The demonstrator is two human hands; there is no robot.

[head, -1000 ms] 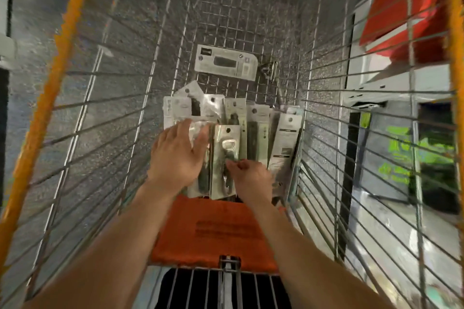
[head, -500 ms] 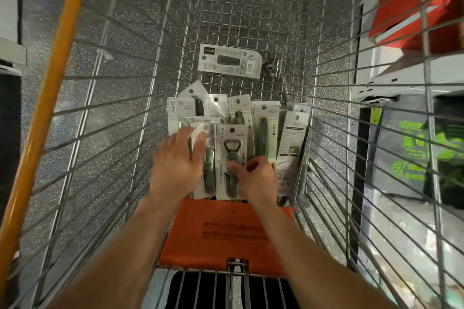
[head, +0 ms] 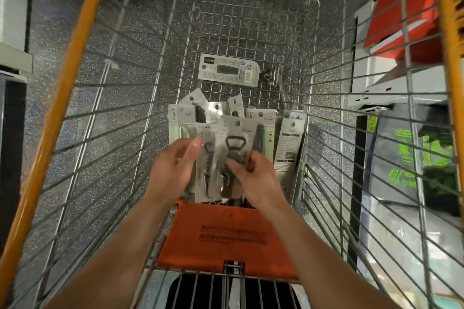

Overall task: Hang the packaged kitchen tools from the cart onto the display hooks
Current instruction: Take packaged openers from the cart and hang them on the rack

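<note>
**Picking stock out of the cart, nothing hung yet**

The person leans over the wire cart [head: 120, 120], both arms reaching down into it. The right hand [head: 256, 178] pinches the lower part of a bottle-opener pack [head: 236, 143], thumb on its front. The left hand [head: 173, 165] curls round the edge of a second pack [head: 207, 158] just beside it, which holds a dark tool I cannot identify through the blur. Both packs are raised a little above the heap of packs [head: 288, 138] at the near end of the basket. One lone pack [head: 229, 70] lies flat farther along the wire floor, well apart from the heap.

I judge this the pick-up step. Next, the packs must come up clear of the cart and be turned so the punched holes at their tops face a hook. No display hooks are in view, so the person will have to look up and find them.

An orange flap [head: 226, 233] hangs at the handle end. Under the cart lies a speckled grey floor [head: 62, 70], and a red box [head: 406, 7] sits off to the right.
</note>
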